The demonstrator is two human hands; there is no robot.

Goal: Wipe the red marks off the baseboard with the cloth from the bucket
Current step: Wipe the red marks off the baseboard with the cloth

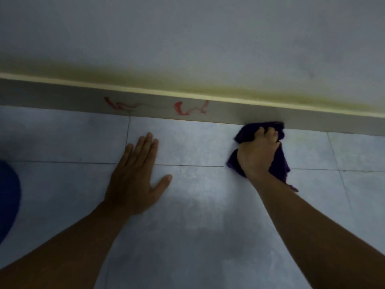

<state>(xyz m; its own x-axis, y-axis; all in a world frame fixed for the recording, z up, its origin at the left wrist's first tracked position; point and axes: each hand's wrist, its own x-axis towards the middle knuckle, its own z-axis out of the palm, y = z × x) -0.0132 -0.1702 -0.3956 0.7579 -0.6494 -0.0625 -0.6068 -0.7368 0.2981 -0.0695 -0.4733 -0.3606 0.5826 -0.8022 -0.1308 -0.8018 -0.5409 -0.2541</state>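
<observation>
Far left edge: a dark blue rounded shape [8,201] is poking into view on the tile floor [187,205]. Probably the bucket, but too cropped to confirm.

Your left hand [135,176] is lying flat on the tile, fingers spread and holding nothing, bracing you. It's sitting just near of the baseboard [62,94], roughly below the left-hand scribble.

The baseboard is running left to right along the foot of the wall [187,38], dropping slightly toward the right in frame. That's the long axis, so strokes should be going along it. The red marks [190,108] are sitting in two clusters on its face, one left and one centre, joined by a faint line. Both are looking fully intact.

Your right hand [258,155] is fisted tight around the purple cloth [262,127], bunched end pushed against the bottom of the baseboard where it meets the floor, loose tail trailing near of the wrist. Contact point is well right of the marks, on an unmarked stretch.

So the marks are lying left of the cloth and a bit higher on the board. The right hand has the cloth, though the left is nearer the left cluster. My read: you're needing a leftward slide along the board, lifted off the floor seam. Floor between the hands is open; the left hand may be getting in the way near the left cluster.
</observation>
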